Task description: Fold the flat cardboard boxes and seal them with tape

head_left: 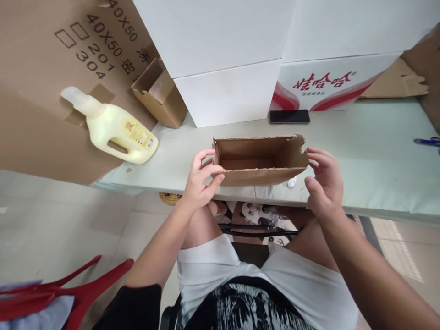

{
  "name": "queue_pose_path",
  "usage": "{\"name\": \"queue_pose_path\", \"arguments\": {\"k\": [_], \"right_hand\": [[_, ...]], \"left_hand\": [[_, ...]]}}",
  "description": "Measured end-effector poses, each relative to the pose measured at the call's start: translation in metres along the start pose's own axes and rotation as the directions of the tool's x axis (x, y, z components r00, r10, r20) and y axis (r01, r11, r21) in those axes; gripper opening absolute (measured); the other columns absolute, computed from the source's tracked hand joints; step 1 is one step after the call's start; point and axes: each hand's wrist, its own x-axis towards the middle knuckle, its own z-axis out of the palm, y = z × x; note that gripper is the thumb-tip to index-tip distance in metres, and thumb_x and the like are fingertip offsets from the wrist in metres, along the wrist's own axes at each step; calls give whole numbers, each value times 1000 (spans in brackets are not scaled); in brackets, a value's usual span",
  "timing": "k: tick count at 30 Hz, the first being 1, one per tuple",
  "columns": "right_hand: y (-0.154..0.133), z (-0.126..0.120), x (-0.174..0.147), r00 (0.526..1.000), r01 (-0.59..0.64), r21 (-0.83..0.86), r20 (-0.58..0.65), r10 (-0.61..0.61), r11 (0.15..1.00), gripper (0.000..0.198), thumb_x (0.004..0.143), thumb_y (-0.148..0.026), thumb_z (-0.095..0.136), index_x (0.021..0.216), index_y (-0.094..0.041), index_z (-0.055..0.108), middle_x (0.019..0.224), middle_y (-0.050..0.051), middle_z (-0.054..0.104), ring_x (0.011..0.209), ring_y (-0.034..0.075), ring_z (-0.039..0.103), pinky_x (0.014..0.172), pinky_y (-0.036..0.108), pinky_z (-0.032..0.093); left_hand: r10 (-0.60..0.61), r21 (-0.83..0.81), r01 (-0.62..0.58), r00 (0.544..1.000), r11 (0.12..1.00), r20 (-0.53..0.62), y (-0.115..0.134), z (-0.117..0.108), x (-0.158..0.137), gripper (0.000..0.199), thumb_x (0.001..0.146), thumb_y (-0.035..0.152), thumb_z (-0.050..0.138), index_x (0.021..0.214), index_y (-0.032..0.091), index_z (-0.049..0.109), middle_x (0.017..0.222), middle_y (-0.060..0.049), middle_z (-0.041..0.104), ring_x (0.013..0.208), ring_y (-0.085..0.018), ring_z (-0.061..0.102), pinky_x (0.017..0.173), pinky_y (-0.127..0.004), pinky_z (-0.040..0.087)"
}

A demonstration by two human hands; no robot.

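A small brown cardboard box (pixel 256 176) stands open-topped near the front edge of the table, its inside showing bare brown walls. At its left end, my left hand (pixel 202 178) grips the rim, with fingers along the side and the thumb by the front corner. My right hand (pixel 323 183) is at the notched right end; its fingertips meet or nearly meet the edge, while the thumb stands apart. Just beside the box's front right corner lies a small white object (pixel 292 181), partly hidden.
Behind the box are stacked white cartons (pixel 227 96) and a black phone (pixel 289 116). To the left, a pale yellow detergent bottle (pixel 120 130) and another small cardboard box (pixel 161 98) sit by a large carton (pixel 41 105). Blue-handled scissors (pixel 427 141) lie far right. A red chair (pixel 85 284) stands lower left.
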Motion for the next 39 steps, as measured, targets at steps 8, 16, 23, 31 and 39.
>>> {"name": "queue_pose_path", "arguments": {"k": [8,16,23,31,39], "right_hand": [[-7,8,22,991,122,-77,64,-118,989,28,95,-41,56,119,-30,67,119,9,67,125,33,60,111,56,46],[-12,0,73,985,133,-261,139,-100,956,42,101,-45,44,87,-24,78,110,12,55,117,30,58,105,50,51],[-15,2,96,947,165,-498,322,5,852,51,103,-42,35,103,-23,82,88,10,70,92,28,60,88,51,53],[-15,3,95,899,41,-321,425,105,946,46,102,-41,43,140,-28,65,123,6,75,114,28,67,105,50,52],[3,0,72,860,-233,84,482,165,969,56,96,-69,46,122,-26,72,121,9,75,114,30,70,102,51,57]], "left_hand": [[-196,-241,188,980,952,-10,-24,-2,-1,52,100,60,50,143,32,44,148,-13,52,144,-26,50,114,-45,50],[-174,-91,177,984,980,43,-22,-5,41,53,99,66,44,96,21,72,127,-12,65,125,-28,62,113,-48,50],[-132,-69,128,989,989,-62,-19,0,41,37,99,54,52,99,21,70,112,-10,70,108,-24,66,100,-44,56],[-228,-346,256,966,903,121,-21,8,37,44,101,56,49,126,23,63,131,-11,71,112,-23,73,97,-39,60],[-38,-316,156,937,936,348,-22,2,34,69,87,74,61,131,22,62,134,-15,68,125,-32,65,108,-47,55]]}}
